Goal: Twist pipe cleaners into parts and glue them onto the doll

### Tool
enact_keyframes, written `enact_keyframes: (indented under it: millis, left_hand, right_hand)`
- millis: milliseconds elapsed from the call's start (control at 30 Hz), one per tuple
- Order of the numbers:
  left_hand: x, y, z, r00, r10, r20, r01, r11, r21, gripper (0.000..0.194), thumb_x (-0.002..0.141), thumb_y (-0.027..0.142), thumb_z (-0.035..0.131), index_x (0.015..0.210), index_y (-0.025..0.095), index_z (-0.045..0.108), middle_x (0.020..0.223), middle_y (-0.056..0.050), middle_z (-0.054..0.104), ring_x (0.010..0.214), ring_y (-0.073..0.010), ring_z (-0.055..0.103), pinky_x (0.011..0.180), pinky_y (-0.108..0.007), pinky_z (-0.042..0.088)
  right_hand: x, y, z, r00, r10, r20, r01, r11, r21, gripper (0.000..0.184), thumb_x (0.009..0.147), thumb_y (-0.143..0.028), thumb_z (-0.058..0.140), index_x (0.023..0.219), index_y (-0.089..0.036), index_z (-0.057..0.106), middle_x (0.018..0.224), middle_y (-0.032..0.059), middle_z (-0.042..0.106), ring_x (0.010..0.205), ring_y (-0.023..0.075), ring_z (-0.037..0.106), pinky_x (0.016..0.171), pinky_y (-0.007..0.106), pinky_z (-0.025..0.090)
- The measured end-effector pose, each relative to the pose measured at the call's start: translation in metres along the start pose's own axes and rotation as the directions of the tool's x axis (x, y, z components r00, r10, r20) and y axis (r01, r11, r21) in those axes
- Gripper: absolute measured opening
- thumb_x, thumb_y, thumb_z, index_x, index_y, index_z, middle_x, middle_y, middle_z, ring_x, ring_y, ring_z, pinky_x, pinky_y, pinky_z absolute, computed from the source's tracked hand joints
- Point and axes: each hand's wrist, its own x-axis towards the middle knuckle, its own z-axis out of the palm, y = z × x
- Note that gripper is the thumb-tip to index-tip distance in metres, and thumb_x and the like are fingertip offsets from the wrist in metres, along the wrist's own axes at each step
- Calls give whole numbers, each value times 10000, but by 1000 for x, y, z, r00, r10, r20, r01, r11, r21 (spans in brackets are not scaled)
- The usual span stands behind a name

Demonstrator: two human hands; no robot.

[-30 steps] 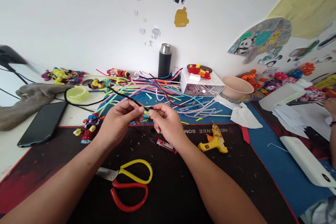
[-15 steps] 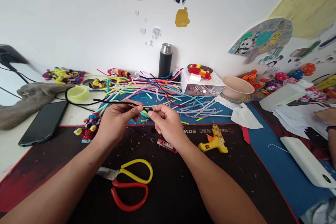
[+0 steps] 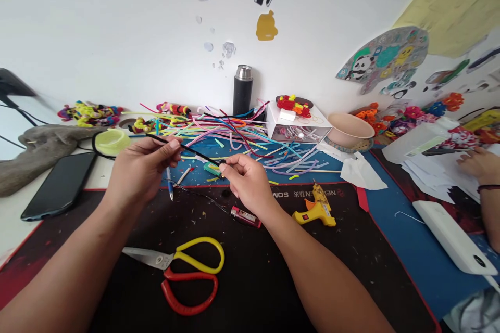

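A black pipe cleaner (image 3: 198, 154) stretches between my hands above the back of the mat. My left hand (image 3: 137, 170) pinches it with thumb and fingers. Its right end sits in the pinch of my right hand (image 3: 250, 185), where a small dark tip shows. Beneath my hands lie a red lighter (image 3: 245, 216), a blue pen (image 3: 170, 187) and a small green piece (image 3: 212, 168). Nearer to me rest scissors (image 3: 167, 260) with one yellow and one red handle, blades parted, pointing left.
Loose coloured pipe cleaners (image 3: 219, 132) spread along the wall near a black thermos (image 3: 242, 91) and a white box (image 3: 300, 122). To the right lie a yellow glue gun (image 3: 317, 208) and a white device (image 3: 453, 237). A phone (image 3: 60, 184) lies left. Another person's hand (image 3: 480, 166) rests at far right.
My left hand has slid left along the black pipe cleaner, drawing away from my right hand, so a longer straight stretch shows. My right hand keeps its pinch.
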Motion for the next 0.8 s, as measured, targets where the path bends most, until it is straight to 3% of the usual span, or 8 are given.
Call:
enact_keyframes:
  millis: [133, 333, 467, 567, 600, 700, 800]
  left_hand:
    - [2, 7, 0, 998, 57, -40, -58, 998, -32, 279, 698, 302, 1022, 760, 165, 787, 733, 2, 728, 690, -122, 603, 617, -248, 472]
    - [14, 6, -8, 986, 104, -130, -134, 961, -244, 260, 673, 121, 968, 747, 140, 720, 757, 5, 713, 648, -99, 609, 541, -194, 454]
    - [21, 18, -10, 980, 37, -195, -106, 929, -355, 174, 732, 23, 848, 815, 118, 727, 692, 12, 672, 594, -79, 574, 506, -144, 451]
    - [16, 28, 0, 960, -42, -276, -67, 925, -374, 151, 779, 21, 798, 775, 137, 702, 625, 15, 644, 514, -70, 552, 453, -132, 427]
    - [12, 28, 5, 963, -69, -259, -26, 938, -345, 134, 772, 46, 812, 787, 143, 721, 623, 10, 650, 504, -79, 566, 443, -143, 434]
    - [-1, 20, 18, 981, -189, -35, 178, 962, -210, 269, 643, 80, 913, 874, 150, 794, 710, -23, 735, 533, -113, 625, 454, -181, 473]
    - [-13, 5, 25, 941, -283, 184, 294, 955, -35, 446, 553, 173, 1021, 966, 152, 853, 809, -54, 790, 605, -145, 671, 506, -219, 504]
  right_hand:
    - [0, 1, 0, 1000, 9, 5, -9, 1000, -24, 271, 886, -471, 786, 874, -239, 646, 556, -91, 490, 427, 102, 423, 449, 249, 315]
    - [0, 1, 1, 1000, 6, 3, -6, 1000, -6, 268, 875, -462, 785, 877, -237, 639, 541, -104, 485, 404, 94, 410, 441, 248, 305]
    - [1, -3, 0, 999, -3, -48, 4, 1000, 24, 260, 851, -451, 768, 839, -236, 621, 512, -113, 461, 393, 86, 387, 426, 243, 286]
    - [3, -5, -1, 996, 15, -90, -6, 995, 97, 265, 835, -451, 765, 848, -237, 611, 498, -121, 453, 377, 82, 388, 411, 240, 249]
    - [4, -5, -2, 995, 22, -101, -9, 992, 129, 272, 832, -456, 769, 856, -237, 609, 499, -122, 454, 372, 81, 390, 407, 240, 239]
    - [6, -2, -3, 991, 33, -131, -5, 978, 208, 297, 830, -469, 786, 879, -238, 606, 506, -129, 446, 360, 76, 387, 398, 239, 226]
    - [6, 1, -4, 989, 39, -139, -6, 973, 230, 306, 842, -467, 801, 898, -233, 612, 529, -127, 459, 364, 70, 393, 396, 236, 229]
